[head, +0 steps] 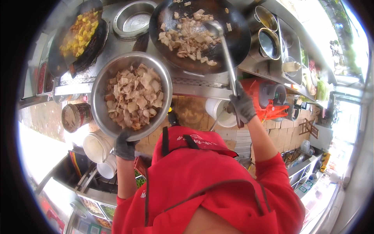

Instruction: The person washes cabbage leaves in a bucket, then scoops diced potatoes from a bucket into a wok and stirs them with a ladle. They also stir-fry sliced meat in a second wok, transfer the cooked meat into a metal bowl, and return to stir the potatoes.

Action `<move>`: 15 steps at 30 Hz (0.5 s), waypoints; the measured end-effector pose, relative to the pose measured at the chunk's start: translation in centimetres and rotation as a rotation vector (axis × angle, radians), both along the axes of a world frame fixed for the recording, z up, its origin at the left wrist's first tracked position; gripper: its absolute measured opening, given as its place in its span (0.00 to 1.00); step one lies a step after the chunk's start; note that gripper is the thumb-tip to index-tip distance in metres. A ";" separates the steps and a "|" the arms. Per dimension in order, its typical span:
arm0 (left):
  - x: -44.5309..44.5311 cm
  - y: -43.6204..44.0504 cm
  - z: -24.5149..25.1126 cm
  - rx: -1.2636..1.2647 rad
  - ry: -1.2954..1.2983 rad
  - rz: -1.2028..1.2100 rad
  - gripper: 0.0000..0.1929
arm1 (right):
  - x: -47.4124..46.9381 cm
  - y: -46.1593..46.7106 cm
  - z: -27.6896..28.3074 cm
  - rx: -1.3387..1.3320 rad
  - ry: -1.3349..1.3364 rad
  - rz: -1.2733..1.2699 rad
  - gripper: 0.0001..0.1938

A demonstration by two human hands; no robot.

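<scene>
My gloved left hand grips the near rim of a wide stainless steel bowl heaped with pale sliced meat. In my right hand, also gloved in grey, is the handle of a long metal ladle. The ladle's head lies inside a large dark wok, against more pieces of the same sliced meat. The bowl is held at the stove's front edge, left of the wok and nearer to me.
Another wok with yellow cubes and browned bits steams at the left. Between the woks sits a steel basin. Metal pots and a squeeze bottle stand at the right. Buckets are on the floor, and a red bag hangs below the counter.
</scene>
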State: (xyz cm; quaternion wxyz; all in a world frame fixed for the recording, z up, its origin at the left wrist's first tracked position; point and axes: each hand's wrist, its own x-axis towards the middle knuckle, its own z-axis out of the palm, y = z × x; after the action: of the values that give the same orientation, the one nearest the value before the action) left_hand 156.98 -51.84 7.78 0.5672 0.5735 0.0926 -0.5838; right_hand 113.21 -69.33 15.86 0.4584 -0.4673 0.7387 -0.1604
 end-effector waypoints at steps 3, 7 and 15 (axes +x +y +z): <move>-0.1 0.1 0.2 -0.004 -0.012 0.001 0.19 | 2.2 -0.9 -0.9 -0.034 -0.298 -0.253 0.22; 0.0 0.1 0.0 -0.007 -0.008 -0.002 0.19 | 6.1 1.2 1.0 0.090 -0.618 -0.297 0.12; 0.2 -0.1 0.3 -0.004 0.021 -0.020 0.15 | 8.0 1.7 4.6 0.521 -1.519 -0.560 0.07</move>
State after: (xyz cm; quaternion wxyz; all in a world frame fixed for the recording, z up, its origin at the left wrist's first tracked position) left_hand 157.15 -51.92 8.10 0.5616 0.5671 0.0917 -0.5955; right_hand 121.22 -67.65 20.46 0.8661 0.0874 0.3324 -0.3629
